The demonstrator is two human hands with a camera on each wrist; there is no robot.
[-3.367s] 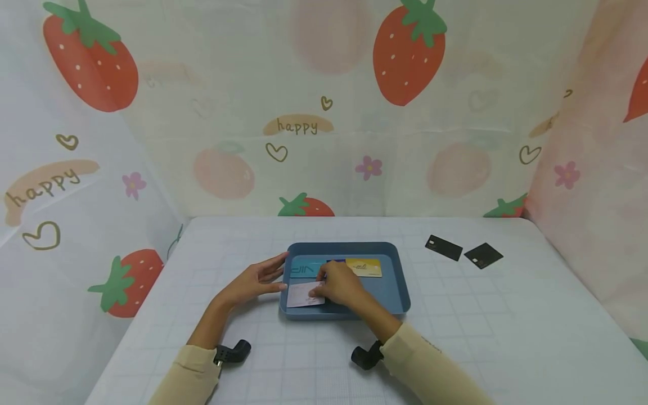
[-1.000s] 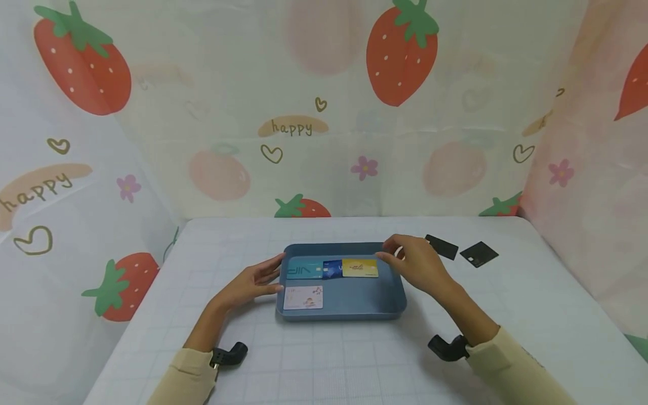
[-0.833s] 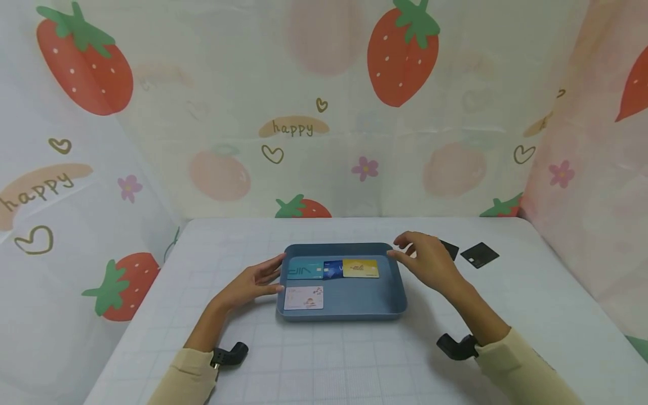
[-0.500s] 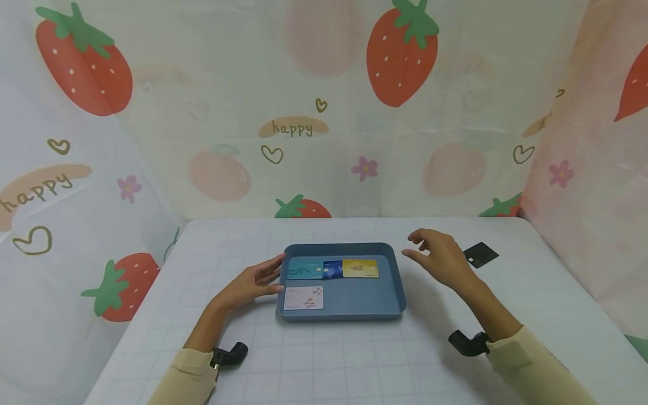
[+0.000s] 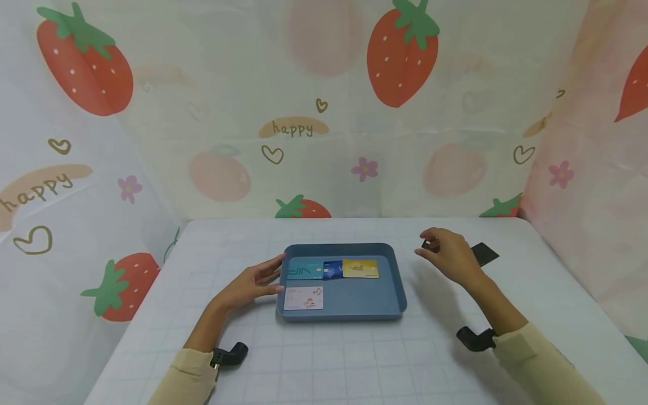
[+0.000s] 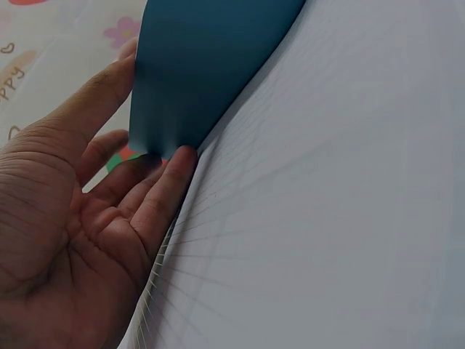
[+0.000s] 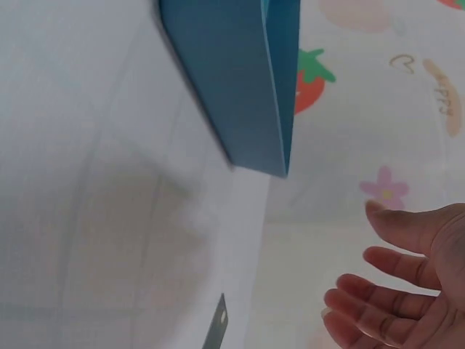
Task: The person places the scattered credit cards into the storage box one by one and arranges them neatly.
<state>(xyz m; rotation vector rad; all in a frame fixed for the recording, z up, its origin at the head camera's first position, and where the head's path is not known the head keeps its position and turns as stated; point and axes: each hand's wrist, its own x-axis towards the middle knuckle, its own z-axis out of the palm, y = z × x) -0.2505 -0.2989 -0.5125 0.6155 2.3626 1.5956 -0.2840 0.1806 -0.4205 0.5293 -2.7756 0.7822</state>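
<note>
The left hand [image 5: 253, 281] touches the left wall of a blue tray [image 5: 364, 298] with its extended fingers and thumb. In the left wrist view these fingers rest against the tray's side [image 6: 200, 73]. The right hand [image 5: 450, 256] hovers over a black card [image 5: 427, 245], mostly hidden behind its fingers. Seen from the right wrist, the fingers [image 7: 396, 265] are spread and apart from that card [image 7: 216, 323]. Inside the tray, a teal card [image 5: 305, 270], a blue card [image 5: 332, 270] and a yellow card [image 5: 360, 268] form a row. Nearer lies a pale pink card [image 5: 304, 298].
A second black card [image 5: 486, 255] lies on the table just right of the right hand, which partly covers it. The white gridded table [image 5: 324, 360] is backed by a strawberry-print curtain [image 5: 324, 169].
After leaving the pale pink card in the tray's near left corner, the right hand has moved right, past the tray's edge, to the black cards. The left hand stays at the tray.
</note>
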